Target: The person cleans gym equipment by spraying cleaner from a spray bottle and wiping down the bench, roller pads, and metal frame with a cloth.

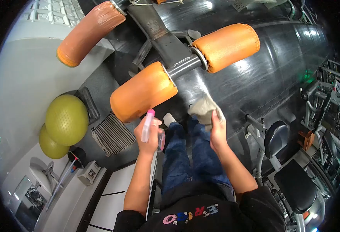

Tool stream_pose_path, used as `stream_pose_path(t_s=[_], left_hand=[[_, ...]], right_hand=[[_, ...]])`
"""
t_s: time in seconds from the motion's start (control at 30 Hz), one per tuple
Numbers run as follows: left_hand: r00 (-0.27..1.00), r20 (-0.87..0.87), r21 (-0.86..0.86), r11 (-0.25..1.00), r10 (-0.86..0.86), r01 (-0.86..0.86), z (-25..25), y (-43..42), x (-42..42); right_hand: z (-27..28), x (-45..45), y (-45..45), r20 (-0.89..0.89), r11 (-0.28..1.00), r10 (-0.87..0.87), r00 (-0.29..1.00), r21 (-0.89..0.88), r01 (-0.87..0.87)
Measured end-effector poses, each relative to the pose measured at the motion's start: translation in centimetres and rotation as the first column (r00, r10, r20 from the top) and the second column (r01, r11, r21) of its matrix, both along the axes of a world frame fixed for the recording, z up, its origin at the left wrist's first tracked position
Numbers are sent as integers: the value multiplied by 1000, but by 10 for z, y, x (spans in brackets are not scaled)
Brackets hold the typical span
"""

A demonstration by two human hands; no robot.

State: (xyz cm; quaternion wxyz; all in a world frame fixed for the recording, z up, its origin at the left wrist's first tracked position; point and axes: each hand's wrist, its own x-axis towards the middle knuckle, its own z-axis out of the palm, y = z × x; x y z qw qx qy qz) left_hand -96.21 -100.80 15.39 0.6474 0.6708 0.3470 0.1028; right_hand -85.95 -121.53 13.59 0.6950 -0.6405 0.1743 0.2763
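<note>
My left hand (150, 135) is wrapped round a clear spray bottle (161, 140) with a pink-tipped nozzle. That nozzle points at the near orange foam roller pad (143, 91), just beyond the hand. In my right hand (217, 133) a light grey-beige cloth (206, 111) is gripped, its loose part spreading to the left above my legs. A metal bar joins the near pad to a second orange roller pad (228, 47) at the upper right. The cloth is apart from both pads.
A dark machine frame (166, 42) carries the pads, with another orange-brown pad (90, 33) at upper left. Yellow-green exercise balls (67, 120) and a striped mat (113, 134) lie left. A black-padded bench (295, 181) and other gym machines stand right.
</note>
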Motion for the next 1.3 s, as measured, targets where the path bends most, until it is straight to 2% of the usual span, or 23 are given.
stream_pose_path(t_s=[0.07,0.13,0.2,0.27,0.33,0.4,0.43,0.5,0.53,0.57,0.63,0.67,0.73,0.8,0.87,0.93,0.97,1.0,1.1,1.13,1.2,1.23,1.3], left_hand=[[998,-56,29,1000,-11,13,6,5,-8],[996,-84,80,996,-18,25,8,3,-13],[994,-111,128,991,-23,37,8,2,-19],[979,-117,47,986,166,-162,6,-1,-27],[964,-55,-40,964,260,-263,-13,6,-56],[937,-4,-58,935,350,-350,-17,11,-69],[933,-3,-57,932,360,-359,-19,14,-75],[940,19,-72,938,341,-339,-9,22,-75],[936,20,-72,935,350,-348,-10,27,-76],[942,75,-83,943,328,-322,-11,33,-76],[958,142,-124,964,250,-233,-13,47,-77],[956,142,-125,962,258,-241,-11,51,-74],[969,116,-75,974,220,-212,-8,59,-65],[959,138,-74,968,248,-240,-11,62,-68],[917,73,-149,913,393,-380,-6,61,-72],[882,87,-144,882,464,-449,-13,64,-88],[876,80,-154,874,476,-461,-16,66,-100],[869,70,-162,865,490,-475,-20,67,-112],[886,34,-129,881,463,-455,-25,69,-135],[888,33,-132,883,459,-451,-27,67,-139],[904,27,-116,900,426,-421,-26,65,-142],[914,22,-103,910,405,-401,-29,64,-146],[937,36,-71,936,348,-345,-25,60,-141]], right_hand=[[-3,-21,-12,-42,998,56,998,-26,-57],[-3,-39,-19,-173,995,54,983,-73,-68],[-2,-49,-20,-202,993,73,977,-77,-90],[-2,-56,-19,-139,981,162,977,-82,-174],[-2,-58,-15,-126,974,199,972,-86,-210],[4,-55,-8,-107,971,223,969,-66,-231],[4,-52,-5,-106,969,233,967,-65,-240],[3,-45,1,72,960,263,962,-117,-253],[-2,-38,4,262,935,349,900,-159,-316],[-3,-29,12,382,932,359,852,-198,-304],[7,-4,38,571,928,368,734,-267,-258],[17,9,57,642,927,370,671,-298,-227],[21,28,96,783,855,511,356,-507,-111],[23,19,136,603,608,794,75,-782,-139],[-4,-19,167,516,473,843,-154,-846,-244],[-1,-37,185,606,549,790,93,-631,-549],[5,-35,192,569,529,821,37,-734,-426],[9,-30,196,569,526,822,33,-734,-429],[10,-19,198,659,468,721,-211,-689,-554],[6,-16,195,657,468,725,-208,-691,-551],[-3,-1,185,627,452,679,-380,-766,-457],[-6,9,175,669,532,626,-400,-742,-408],[-8,32,143,625,477,669,-403,-776,-412]])
